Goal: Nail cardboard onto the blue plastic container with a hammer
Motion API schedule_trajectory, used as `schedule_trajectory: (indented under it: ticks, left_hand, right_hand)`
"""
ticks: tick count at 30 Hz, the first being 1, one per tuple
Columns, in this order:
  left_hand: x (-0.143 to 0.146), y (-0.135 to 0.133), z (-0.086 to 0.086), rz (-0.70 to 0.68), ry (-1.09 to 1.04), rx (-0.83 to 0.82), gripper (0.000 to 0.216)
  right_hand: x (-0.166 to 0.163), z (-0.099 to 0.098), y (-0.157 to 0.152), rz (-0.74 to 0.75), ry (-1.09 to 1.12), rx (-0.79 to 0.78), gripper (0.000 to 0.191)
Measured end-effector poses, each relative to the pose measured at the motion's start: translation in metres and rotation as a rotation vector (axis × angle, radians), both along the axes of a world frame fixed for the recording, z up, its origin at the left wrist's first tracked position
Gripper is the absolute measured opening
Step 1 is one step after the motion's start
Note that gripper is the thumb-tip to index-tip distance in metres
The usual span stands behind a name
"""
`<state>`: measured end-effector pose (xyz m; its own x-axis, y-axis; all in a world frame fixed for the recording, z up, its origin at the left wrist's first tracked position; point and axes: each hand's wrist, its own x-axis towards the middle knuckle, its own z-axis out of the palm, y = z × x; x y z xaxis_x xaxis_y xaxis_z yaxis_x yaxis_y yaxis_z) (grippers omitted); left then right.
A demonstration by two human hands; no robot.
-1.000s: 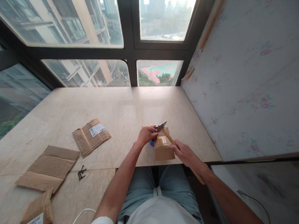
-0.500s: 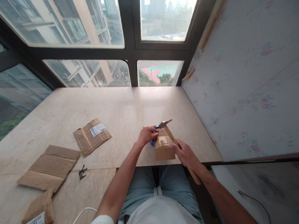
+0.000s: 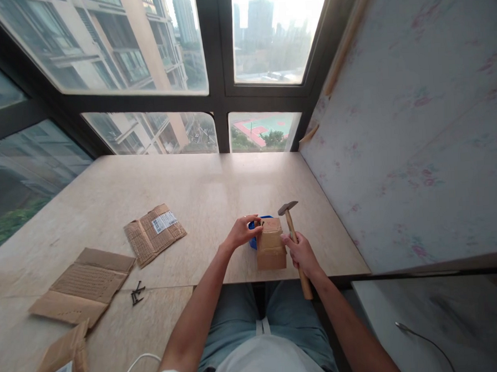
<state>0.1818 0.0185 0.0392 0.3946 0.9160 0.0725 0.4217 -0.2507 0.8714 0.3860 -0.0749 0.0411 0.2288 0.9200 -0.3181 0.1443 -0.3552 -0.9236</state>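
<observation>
A wooden-handled hammer (image 3: 291, 221) is gripped by my right hand (image 3: 304, 253), its metal head raised to the right of a folded cardboard piece (image 3: 271, 257). The cardboard has clear tape over it and lies on a blue object (image 3: 252, 243), mostly hidden beneath. My left hand (image 3: 243, 232) rests at the cardboard's left far corner. Thumb and forefinger close about a small dark nail (image 3: 262, 223) standing at the cardboard's far end; its tip is too small to make out.
Several dark nails or screws (image 3: 137, 293) lie at the left. Flattened cardboard (image 3: 155, 231), a larger opened sheet (image 3: 84, 280) and a labelled cardboard piece (image 3: 61, 357) lie around them. A white cable (image 3: 136, 358) curves at front left. Windows stand behind; a papered wall (image 3: 396, 145) borders the right.
The hammer head has swung right, away from the cardboard and my left hand, and its handle is more upright. My left hand stays at the cardboard's corner. The view has tilted slightly up.
</observation>
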Motion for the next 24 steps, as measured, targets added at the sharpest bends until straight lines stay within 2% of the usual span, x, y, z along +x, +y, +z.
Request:
schedule_trajectory:
  ticks: [5,11,15,21,24]
  left_hand:
    - [-0.012,-0.007,-0.008,-0.002,-0.046,-0.026,0.056]
    - [-0.029,-0.028,-0.019,-0.100,-0.025,-0.082,0.097]
    - [-0.024,-0.031,-0.025,-0.154,0.056,-0.036,0.121]
    - [-0.002,-0.023,-0.036,-0.064,-0.025,-0.004,0.136]
    - [0.003,-0.025,-0.035,0.058,-0.202,-0.109,0.135]
  right_hand:
    - [-0.005,-0.008,0.005,-0.064,0.193,0.031,0.044]
    - [0.002,-0.006,0.007,-0.087,0.252,0.069,0.049]
    - [0.012,-0.001,0.005,-0.106,0.277,0.091,0.052]
    - [0.028,0.008,-0.001,-0.142,0.326,0.122,0.055]
    - [0.035,0.015,-0.005,-0.169,0.364,0.144,0.056]
